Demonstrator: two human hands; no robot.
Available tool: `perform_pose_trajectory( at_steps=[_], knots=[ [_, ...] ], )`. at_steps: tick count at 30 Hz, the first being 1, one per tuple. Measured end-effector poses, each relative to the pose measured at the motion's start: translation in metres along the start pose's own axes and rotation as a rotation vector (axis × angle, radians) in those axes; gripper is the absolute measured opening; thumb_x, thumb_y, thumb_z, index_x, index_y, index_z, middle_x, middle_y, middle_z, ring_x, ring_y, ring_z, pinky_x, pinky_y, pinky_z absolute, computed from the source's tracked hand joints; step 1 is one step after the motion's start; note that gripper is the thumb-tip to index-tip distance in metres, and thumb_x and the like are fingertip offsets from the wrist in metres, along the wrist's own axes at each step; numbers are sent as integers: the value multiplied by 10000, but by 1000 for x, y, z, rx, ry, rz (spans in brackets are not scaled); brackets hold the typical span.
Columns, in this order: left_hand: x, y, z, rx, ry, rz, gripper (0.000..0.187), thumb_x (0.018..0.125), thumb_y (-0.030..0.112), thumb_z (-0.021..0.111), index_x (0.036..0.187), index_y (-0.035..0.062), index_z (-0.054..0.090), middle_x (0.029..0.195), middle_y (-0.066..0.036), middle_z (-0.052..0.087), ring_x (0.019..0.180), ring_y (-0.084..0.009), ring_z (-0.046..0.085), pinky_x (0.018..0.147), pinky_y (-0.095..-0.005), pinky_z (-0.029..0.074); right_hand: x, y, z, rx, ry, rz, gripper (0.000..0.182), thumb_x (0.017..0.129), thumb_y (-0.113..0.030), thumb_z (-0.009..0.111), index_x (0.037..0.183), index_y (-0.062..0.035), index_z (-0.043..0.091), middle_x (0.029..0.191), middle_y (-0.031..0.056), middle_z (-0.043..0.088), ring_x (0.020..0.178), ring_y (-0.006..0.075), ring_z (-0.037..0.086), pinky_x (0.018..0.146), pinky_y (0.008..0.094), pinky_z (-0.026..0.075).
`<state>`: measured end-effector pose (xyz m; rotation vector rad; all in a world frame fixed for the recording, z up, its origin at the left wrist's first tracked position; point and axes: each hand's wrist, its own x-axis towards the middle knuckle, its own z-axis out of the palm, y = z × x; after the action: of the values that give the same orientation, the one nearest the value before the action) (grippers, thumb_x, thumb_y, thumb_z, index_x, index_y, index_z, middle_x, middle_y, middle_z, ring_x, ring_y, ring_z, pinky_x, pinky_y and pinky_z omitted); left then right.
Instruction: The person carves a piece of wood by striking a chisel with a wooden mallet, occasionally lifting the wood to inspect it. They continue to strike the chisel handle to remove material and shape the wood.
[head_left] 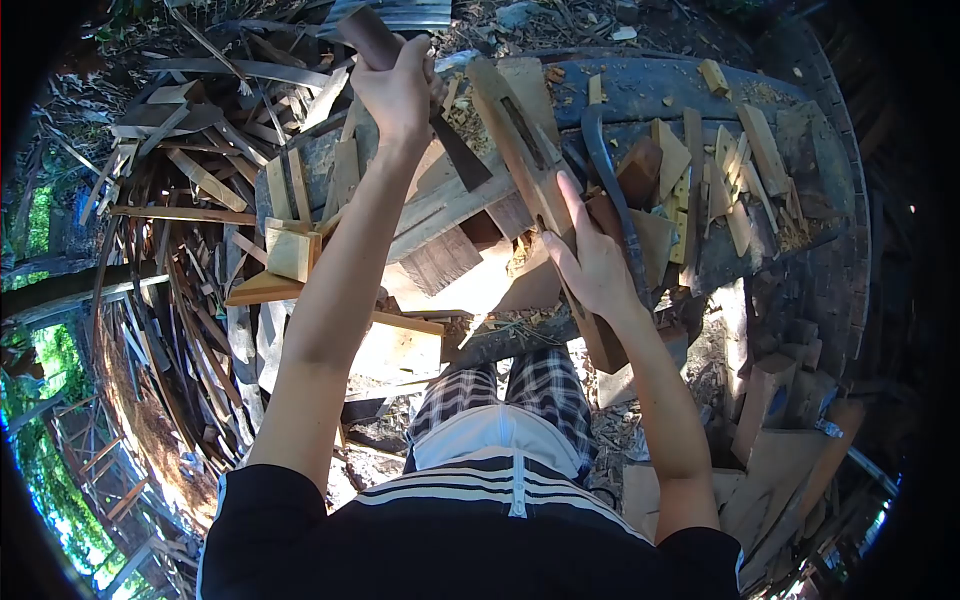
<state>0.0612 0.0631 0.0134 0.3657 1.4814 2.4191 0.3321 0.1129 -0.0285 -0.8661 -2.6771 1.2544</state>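
My left hand (397,95) is closed around a tool whose thick, dark wooden handle end (370,40) sticks out above the fist. Below the fist, its flat blade (460,157) widens and points down to the right, looking like a large chisel. A long wooden piece (497,105) with a narrow slot cut in it lies slanted across the bench. My right hand (597,272) grips its lower half, thumb and index finger stretched along the wood; the other fingers are partly hidden. Under the slotted piece is a wide plank (440,220).
A dark curved bar (605,160) lies just right of the slotted piece. Offcuts, a yellow strip (679,215) and shavings cover the dark bench top (660,90). Scrap wood (190,180) is heaped at left. Boards (775,470) stand at lower right.
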Motion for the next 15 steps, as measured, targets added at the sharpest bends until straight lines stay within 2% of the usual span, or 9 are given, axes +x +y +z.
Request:
perform_pose_trajectory(
  at_steps=[1,5,7,15],
  knots=[
    [0,-1,0,12,-7,-2,138,848,25,648,842,21,510,557,-45,462,380,-119,398,378,-293,320,0,2,2,-8,51,-48,763,931,-293,561,1575,-200,164,715,329,618,747,520,626,745,573,473],
    [1,-1,3,37,-23,-8,149,852,21,643,823,22,497,547,-42,454,381,-119,396,380,-294,330,0,1,0,10,43,-36,765,930,-294,563,1575,-201,163,723,335,619,757,527,625,748,577,471],
    [0,-2,6,33,-39,3,157,852,17,642,818,25,489,544,-43,453,381,-119,397,378,-294,330,-1,-5,-5,-3,-56,66,739,963,-274,547,1577,-168,149,1090,353,626,1026,523,599,888,511,460],
    [3,-4,10,47,-72,3,190,844,8,651,813,34,466,540,-45,456,383,-122,410,368,-297,330,-1,-4,-4,-16,-47,62,739,962,-266,547,1576,-168,148,1041,362,629,974,517,617,860,511,468]
  ],
)
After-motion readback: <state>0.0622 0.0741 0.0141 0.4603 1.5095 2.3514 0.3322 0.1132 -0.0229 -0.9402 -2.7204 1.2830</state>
